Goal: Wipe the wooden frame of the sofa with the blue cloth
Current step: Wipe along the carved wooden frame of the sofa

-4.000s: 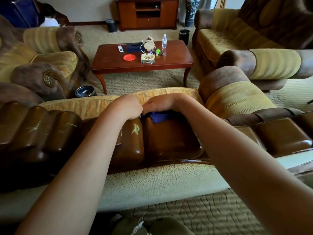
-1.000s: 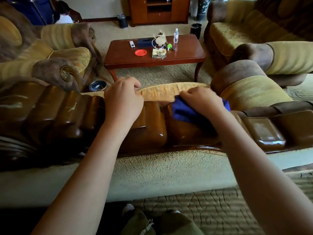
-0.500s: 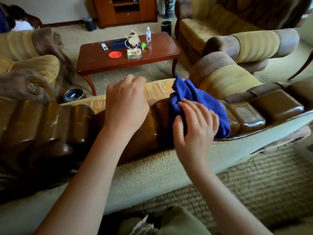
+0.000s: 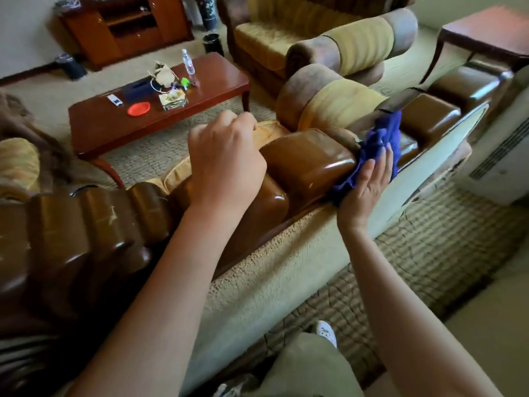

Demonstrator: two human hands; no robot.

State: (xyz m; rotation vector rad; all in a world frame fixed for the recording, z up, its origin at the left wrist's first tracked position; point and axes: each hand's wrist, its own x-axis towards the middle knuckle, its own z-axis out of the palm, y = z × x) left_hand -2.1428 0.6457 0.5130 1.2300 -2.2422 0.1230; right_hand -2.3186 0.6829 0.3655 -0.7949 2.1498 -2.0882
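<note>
The sofa's glossy brown wooden frame (image 4: 309, 161) runs across the view as a row of rounded lobes along the backrest top. A crumpled blue cloth (image 4: 378, 144) lies against the frame between two lobes, right of centre. My right hand (image 4: 366, 181) presses the cloth against the wood with straight fingers, palm on the frame's rear face. My left hand (image 4: 226, 164) rests on top of the frame to the left of the cloth, its fingers curled over the far edge, holding no object.
Behind the sofa back stands a red-brown coffee table (image 4: 160, 110) with a bottle, an orange lid and small items. Another sofa (image 4: 315, 41) is at the back right, a side table (image 4: 486, 38) at far right, a white unit (image 4: 503, 164) beside the sofa end.
My right hand and the cloth have slid to the right along the frame, from the centre lobe to the gap beyond it. The view has swung right. My left hand stays on the frame.
</note>
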